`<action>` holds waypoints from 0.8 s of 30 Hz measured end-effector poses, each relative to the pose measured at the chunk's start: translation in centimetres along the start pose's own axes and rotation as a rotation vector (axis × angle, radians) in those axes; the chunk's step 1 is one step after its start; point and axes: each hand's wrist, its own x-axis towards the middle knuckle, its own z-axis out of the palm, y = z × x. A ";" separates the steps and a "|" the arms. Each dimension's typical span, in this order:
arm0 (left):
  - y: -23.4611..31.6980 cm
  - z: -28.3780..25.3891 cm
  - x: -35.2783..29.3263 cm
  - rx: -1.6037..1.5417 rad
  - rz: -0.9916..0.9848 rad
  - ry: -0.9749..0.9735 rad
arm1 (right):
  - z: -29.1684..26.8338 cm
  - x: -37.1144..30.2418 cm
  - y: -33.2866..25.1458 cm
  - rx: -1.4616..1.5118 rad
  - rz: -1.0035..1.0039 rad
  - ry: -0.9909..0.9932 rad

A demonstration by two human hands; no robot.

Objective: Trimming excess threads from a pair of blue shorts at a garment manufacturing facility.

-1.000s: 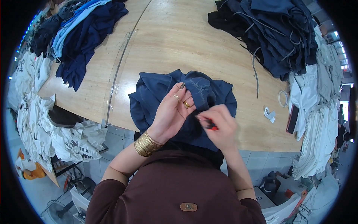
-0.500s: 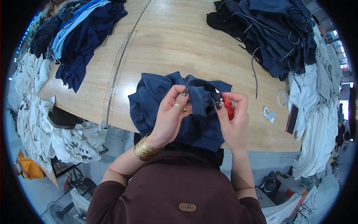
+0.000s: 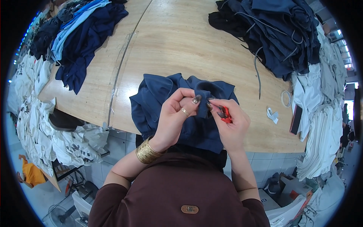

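Note:
A navy blue garment [image 3: 157,94] lies bunched at the table's near edge, in front of my body. My left hand [image 3: 177,109] is closed on its gathered edge, thumb and fingertips pinching the cloth. Opposite it, my right hand [image 3: 232,125] is closed too, its thumb and forefinger at the same edge of cloth. Tucked in the right hand's curled fingers is a pair of red thread snips [image 3: 225,115], blades partly hidden. The two hands' fingertips are close together over the garment.
Dark garments with hanging cords [image 3: 280,34] are heaped at the far right; blue and navy garments [image 3: 81,41] lie far left. White garments [image 3: 321,140] hang over the right edge, near a phone [image 3: 296,120] and a tape roll [image 3: 286,99]. Another person in orange [image 3: 32,172] is at lower left.
My right hand has moved left to the cloth edge, and the snips have shifted back into its curled fingers. The left hand has turned the edge slightly. The person in orange has moved.

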 end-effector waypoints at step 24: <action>0.5 0.1 0.0 0.019 0.010 0.027 | -0.5 -1.6 1.3 -0.045 0.023 0.095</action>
